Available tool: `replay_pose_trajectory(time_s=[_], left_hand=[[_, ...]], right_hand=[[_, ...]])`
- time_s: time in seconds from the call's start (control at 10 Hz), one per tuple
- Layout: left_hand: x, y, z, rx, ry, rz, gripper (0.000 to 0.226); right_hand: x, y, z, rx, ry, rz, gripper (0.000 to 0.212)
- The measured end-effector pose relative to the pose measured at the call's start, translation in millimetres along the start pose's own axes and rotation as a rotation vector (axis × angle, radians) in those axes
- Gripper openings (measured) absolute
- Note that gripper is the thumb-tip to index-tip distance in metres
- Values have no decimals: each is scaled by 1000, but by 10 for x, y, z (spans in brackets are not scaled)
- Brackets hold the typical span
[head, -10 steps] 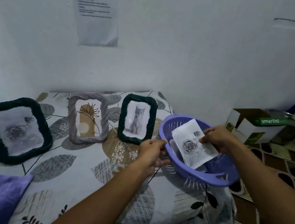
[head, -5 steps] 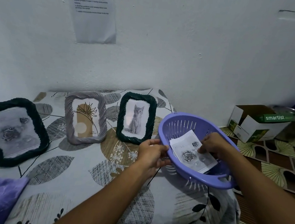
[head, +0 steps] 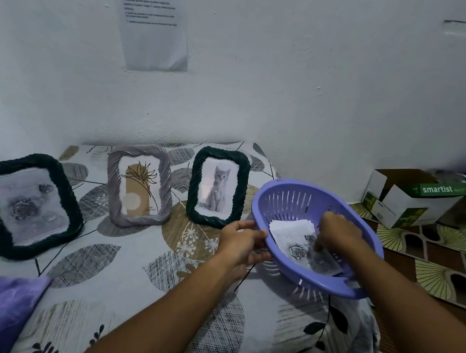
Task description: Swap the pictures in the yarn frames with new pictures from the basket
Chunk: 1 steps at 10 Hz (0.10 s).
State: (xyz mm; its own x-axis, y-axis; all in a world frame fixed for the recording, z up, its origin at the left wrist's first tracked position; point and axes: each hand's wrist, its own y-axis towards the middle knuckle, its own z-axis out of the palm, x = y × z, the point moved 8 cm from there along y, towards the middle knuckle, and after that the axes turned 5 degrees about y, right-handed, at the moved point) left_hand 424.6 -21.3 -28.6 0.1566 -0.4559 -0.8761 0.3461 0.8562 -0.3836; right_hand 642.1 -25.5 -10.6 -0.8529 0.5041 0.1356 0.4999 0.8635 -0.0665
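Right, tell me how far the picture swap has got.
Nothing clearly swapped: the three yarn frames stand with rose, plant and kitten pictures inside. In hand: the left hand holds the basket rim, the right hand is on the rose print inside. Left: the frame swaps themselves.

Three yarn frames stand in a row across the left and middle of the frame: two dark green, one (head: 24, 203) at far left and one (head: 218, 187) at centre, and one grey (head: 139, 187) between them. One purple basket (head: 290, 201) sits right of centre. One printed sheet (head: 154, 17) hangs on the wall, upper left. One cardboard box (head: 399, 196) lies at the right edge. Two hands: left (head: 242, 243), right (head: 336, 231).
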Motion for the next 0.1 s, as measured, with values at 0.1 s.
replay_pose_trajectory(time_s=[0.1], left_hand=[[34, -29, -16, 16, 20, 7, 23]], right_hand=[[-37, 27, -33, -13, 58, 2, 37]])
